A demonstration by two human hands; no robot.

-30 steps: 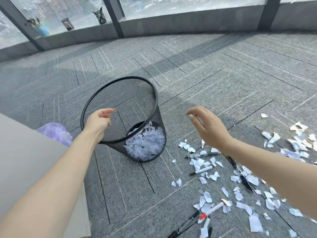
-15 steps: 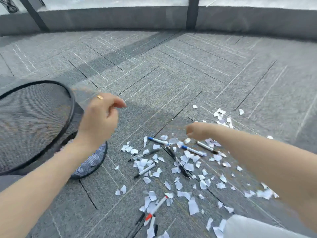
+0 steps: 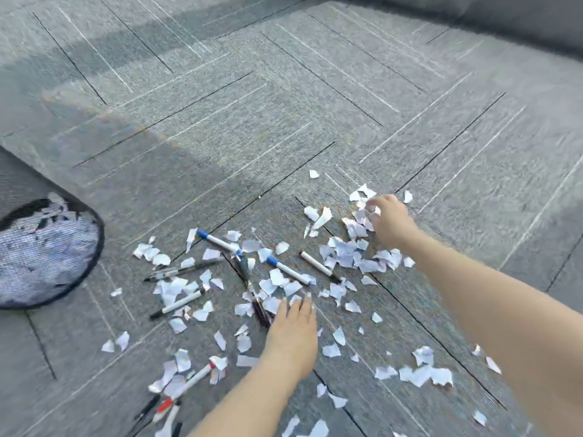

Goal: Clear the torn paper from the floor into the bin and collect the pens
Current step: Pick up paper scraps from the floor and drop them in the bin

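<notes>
Torn white paper scraps (image 3: 345, 258) litter the grey carpet among several pens: a blue-capped pen (image 3: 217, 241), another blue-capped pen (image 3: 290, 271), a white pen (image 3: 317, 264), a black pen (image 3: 181, 271) and a red-capped pen (image 3: 192, 381). My left hand (image 3: 293, 329) lies flat, fingers spread, on scraps near a dark pen (image 3: 258, 305). My right hand (image 3: 391, 220) reaches to the far scraps, fingers curled on them. The black mesh bin (image 3: 79, 282) lies tilted at the left edge with paper inside.
Grey carpet tiles stretch away on every side of the mess. A low grey wall base (image 3: 520, 20) runs along the top right. More scraps (image 3: 422, 373) lie near my right forearm.
Both hands dropped from beside the bin down onto the paper pile. My view swung right, so the bin slid to the left edge.
</notes>
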